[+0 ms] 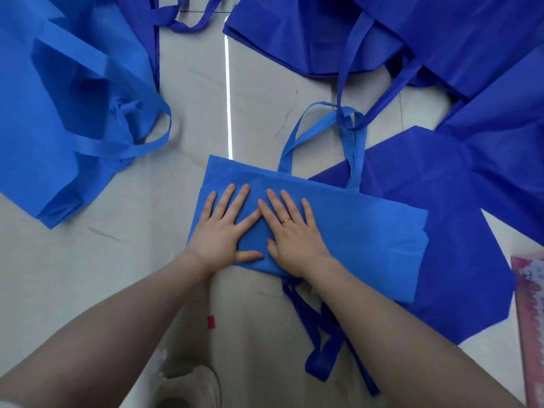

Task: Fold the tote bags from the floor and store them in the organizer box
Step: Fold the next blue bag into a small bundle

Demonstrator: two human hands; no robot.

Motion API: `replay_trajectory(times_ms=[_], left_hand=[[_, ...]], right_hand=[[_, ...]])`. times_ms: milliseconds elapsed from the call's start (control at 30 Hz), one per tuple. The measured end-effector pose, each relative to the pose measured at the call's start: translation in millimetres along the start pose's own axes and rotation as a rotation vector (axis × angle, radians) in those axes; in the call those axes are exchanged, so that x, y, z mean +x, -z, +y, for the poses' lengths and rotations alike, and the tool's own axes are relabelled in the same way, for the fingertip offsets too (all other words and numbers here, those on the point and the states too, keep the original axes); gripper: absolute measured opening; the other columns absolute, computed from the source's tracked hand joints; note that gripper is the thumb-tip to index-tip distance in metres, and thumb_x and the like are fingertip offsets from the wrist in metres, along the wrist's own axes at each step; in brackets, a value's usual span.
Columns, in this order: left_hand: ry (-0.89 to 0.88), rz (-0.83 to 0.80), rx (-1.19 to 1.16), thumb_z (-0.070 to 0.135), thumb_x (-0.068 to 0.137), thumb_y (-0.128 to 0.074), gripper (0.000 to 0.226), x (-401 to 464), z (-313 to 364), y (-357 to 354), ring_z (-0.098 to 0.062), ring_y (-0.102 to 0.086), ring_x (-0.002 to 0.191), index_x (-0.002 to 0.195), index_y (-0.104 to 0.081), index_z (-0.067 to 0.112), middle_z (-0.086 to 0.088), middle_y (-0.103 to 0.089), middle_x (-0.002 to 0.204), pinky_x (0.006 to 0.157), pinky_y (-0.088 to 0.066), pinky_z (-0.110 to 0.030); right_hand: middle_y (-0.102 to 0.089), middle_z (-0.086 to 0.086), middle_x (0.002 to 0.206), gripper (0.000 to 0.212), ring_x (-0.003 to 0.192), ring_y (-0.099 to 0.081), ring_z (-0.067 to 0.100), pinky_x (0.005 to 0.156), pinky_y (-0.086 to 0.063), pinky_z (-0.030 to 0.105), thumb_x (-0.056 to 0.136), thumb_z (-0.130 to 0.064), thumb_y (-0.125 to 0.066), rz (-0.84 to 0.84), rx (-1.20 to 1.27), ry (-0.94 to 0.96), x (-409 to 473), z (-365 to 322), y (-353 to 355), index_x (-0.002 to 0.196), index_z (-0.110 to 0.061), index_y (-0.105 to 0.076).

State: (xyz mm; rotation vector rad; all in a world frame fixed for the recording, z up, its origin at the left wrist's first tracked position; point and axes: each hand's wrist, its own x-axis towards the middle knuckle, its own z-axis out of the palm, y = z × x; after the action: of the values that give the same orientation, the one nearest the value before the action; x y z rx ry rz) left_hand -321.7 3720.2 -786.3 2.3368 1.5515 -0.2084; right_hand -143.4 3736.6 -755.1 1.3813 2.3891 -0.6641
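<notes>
A light blue tote bag lies folded on the pale floor in the middle of the view, its handles stretched away from me. My left hand and my right hand press flat on its left part, side by side, fingers straight and spread. A ring shows on the right hand. The bag's right part overlaps a dark blue tote bag, whose handles trail toward me under my right forearm.
Another light blue tote bag lies crumpled at the left. Several dark blue bags are spread across the top right. A pink patterned edge shows at the far right. A pale shoe is at the bottom.
</notes>
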Motion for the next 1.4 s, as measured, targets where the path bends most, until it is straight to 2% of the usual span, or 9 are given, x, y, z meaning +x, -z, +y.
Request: replay_trajectory(times_ms=[233, 300, 500, 667, 767, 967, 1200, 1300, 1400], left_hand=[[-0.126, -0.011, -0.009, 0.076, 0.072, -0.034, 0.086, 0.1, -8.3, -0.9, -0.031, -0.019, 0.139, 0.144, -0.026, 0.03, -0.011, -0.027, 0.152, 0.113, -0.001, -0.041], [-0.132, -0.024, -0.01, 0.076, 0.072, -0.034, 0.087, 0.6, -8.6, -0.5, -0.03, -0.02, 0.138, 0.144, -0.027, 0.029, -0.01, -0.028, 0.152, 0.113, 0.0, -0.04], [-0.084, -0.104, -0.027, 0.076, 0.068, -0.035, 0.088, 1.6, -3.6, 10.6, -0.031, -0.021, 0.136, 0.142, -0.03, 0.029, -0.014, -0.035, 0.148, 0.112, -0.004, -0.041], [-0.081, -0.092, -0.028, 0.069, 0.073, -0.055, 0.093, 0.6, 3.9, 15.2, -0.03, 0.003, 0.144, 0.149, -0.016, 0.032, -0.012, -0.003, 0.158, 0.114, 0.01, -0.039], [-0.063, -0.179, -0.071, 0.064, 0.077, -0.057, 0.094, 0.3, 6.5, 22.7, -0.025, 0.019, 0.143, 0.149, -0.005, 0.034, -0.005, 0.017, 0.156, 0.113, 0.014, -0.037], [-0.01, -0.38, -0.488, 0.082, 0.059, -0.048, 0.094, 5.5, -10.0, 59.9, -0.011, 0.005, 0.145, 0.134, -0.047, 0.027, 0.007, -0.002, 0.158, 0.116, -0.003, -0.029], [-0.048, -0.559, -0.472, 0.026, 0.076, -0.071, 0.06, 12.4, -32.8, 78.7, -0.009, -0.008, 0.144, 0.132, -0.048, 0.026, 0.011, -0.003, 0.157, 0.112, -0.018, -0.024], [0.07, -0.429, -0.665, 0.013, 0.082, -0.061, 0.026, 11.5, -35.0, 77.1, -0.009, -0.035, 0.133, 0.106, -0.062, 0.024, 0.012, -0.028, 0.152, 0.104, -0.032, -0.023], [0.311, -0.214, -0.953, 0.015, 0.081, -0.068, 0.005, 15.3, -35.8, 72.0, -0.004, -0.057, 0.107, 0.085, -0.067, 0.011, 0.008, -0.058, 0.128, 0.092, -0.044, -0.023]], right_hand=[[0.039, -0.01, 0.145, 0.085, 0.139, 0.03, 0.018, 0.109, 0.021, 0.041, 0.077, -0.072, -0.014, -0.033, 0.01, -0.256, -32.4, 38.0, -15.7, 0.137, -0.033, 0.031], [0.034, -0.007, 0.149, 0.089, 0.142, 0.024, 0.023, 0.112, 0.015, 0.044, 0.084, -0.071, -0.029, -0.076, -0.026, -0.259, -36.0, 41.1, -12.8, 0.14, -0.03, 0.028], [-0.05, 0.015, 0.138, 0.077, 0.125, -0.046, 0.045, 0.091, -0.046, 0.057, 0.066, -0.052, -0.076, -0.11, -0.178, -0.123, -45.7, 13.4, -11.7, 0.13, -0.014, -0.057], [0.016, 0.013, 0.157, 0.087, 0.141, 0.011, 0.045, 0.111, -0.009, 0.063, 0.088, -0.057, -0.046, -0.283, -0.204, -0.042, -62.8, 6.1, -12.8, 0.152, -0.018, 0.0], [0.015, 0.011, 0.158, 0.07, 0.143, 0.009, 0.042, 0.113, -0.013, 0.056, 0.095, -0.037, -0.045, -0.285, -0.185, -0.047, -60.8, -1.5, 2.2, 0.15, -0.015, -0.007], [-0.035, 0.001, 0.15, 0.022, 0.143, -0.019, 0.024, 0.107, -0.03, 0.035, 0.087, -0.01, -0.042, -0.111, 0.292, -0.198, -55.4, 8.7, 21.5, 0.109, -0.014, -0.044], [-0.045, -0.01, 0.134, 0.017, 0.119, -0.045, 0.009, 0.091, -0.031, 0.017, 0.087, -0.018, -0.065, -0.286, 0.602, -0.204, -56.2, 49.0, 50.2, 0.093, -0.021, -0.05], [-0.051, -0.015, 0.126, 0.007, 0.111, -0.049, 0.005, 0.092, -0.033, 0.018, 0.091, -0.02, -0.062, -0.35, 0.79, -0.282, -56.7, 66.1, 55.7, 0.094, -0.018, -0.056], [-0.05, -0.003, 0.08, 0.025, 0.073, -0.045, 0.009, 0.068, -0.036, 0.023, 0.096, -0.03, -0.051, -0.239, 0.784, -0.365, -46.4, 72.1, 55.3, 0.08, -0.011, -0.049]])
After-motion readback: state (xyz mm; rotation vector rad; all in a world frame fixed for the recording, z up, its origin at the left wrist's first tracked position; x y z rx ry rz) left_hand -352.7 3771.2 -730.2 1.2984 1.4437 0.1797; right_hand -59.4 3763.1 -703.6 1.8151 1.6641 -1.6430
